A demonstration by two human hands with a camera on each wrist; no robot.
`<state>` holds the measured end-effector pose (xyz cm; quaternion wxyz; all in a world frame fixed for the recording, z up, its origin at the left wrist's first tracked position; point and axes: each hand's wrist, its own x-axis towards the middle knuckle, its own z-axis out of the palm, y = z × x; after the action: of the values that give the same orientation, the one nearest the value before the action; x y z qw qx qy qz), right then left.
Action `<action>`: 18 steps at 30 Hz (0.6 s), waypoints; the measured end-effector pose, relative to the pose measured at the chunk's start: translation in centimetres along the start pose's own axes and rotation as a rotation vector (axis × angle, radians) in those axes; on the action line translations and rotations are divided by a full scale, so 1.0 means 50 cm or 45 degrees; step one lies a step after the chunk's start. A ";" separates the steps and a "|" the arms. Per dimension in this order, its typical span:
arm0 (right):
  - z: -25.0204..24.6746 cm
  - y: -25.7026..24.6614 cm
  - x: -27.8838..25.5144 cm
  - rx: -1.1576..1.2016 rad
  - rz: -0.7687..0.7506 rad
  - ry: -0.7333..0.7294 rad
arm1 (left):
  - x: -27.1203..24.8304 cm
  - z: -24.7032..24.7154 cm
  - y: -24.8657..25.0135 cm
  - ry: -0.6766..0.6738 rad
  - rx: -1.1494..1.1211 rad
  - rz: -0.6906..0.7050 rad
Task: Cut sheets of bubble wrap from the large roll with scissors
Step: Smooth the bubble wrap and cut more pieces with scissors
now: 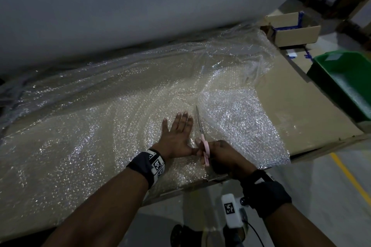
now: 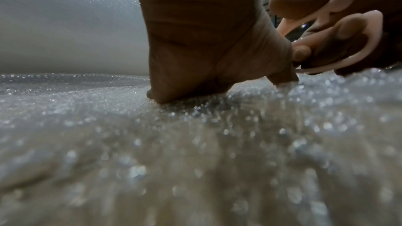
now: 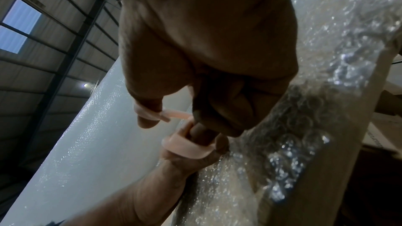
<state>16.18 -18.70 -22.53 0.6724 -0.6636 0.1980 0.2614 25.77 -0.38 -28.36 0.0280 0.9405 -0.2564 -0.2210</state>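
Clear bubble wrap (image 1: 120,116) runs out from the large roll (image 1: 140,6) and covers a cardboard sheet (image 1: 291,110). No readable writing shows, only black-and-white square codes on the wrist bands. Just in front of the roll, the left hand (image 1: 176,136) lies flat on the wrap, fingers straight and spread, pressing it down. Touching its thumb side, the right hand (image 1: 222,156) has fingers curled through the pink loops of the scissors (image 1: 202,138), whose blades point toward the roll. Only the head view shows the blades, a cardboard box (image 1: 291,30) and a green bin (image 1: 345,82) past the roll's end; the right wrist view alone shows a window (image 3: 19,27)
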 end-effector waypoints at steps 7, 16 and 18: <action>0.012 -0.024 0.006 0.155 -0.004 0.023 | 0.005 0.009 -0.002 0.023 0.021 -0.004; 0.009 -0.021 0.021 0.118 0.004 0.001 | 0.003 0.006 0.000 0.021 0.022 -0.005; 0.008 -0.024 0.019 0.125 -0.006 0.006 | 0.002 0.007 0.001 0.027 0.025 -0.013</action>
<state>17.65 -18.19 -22.15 0.7042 -0.6310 0.2106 0.2481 25.69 -0.47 -28.70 0.0205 0.9444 -0.2533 -0.2086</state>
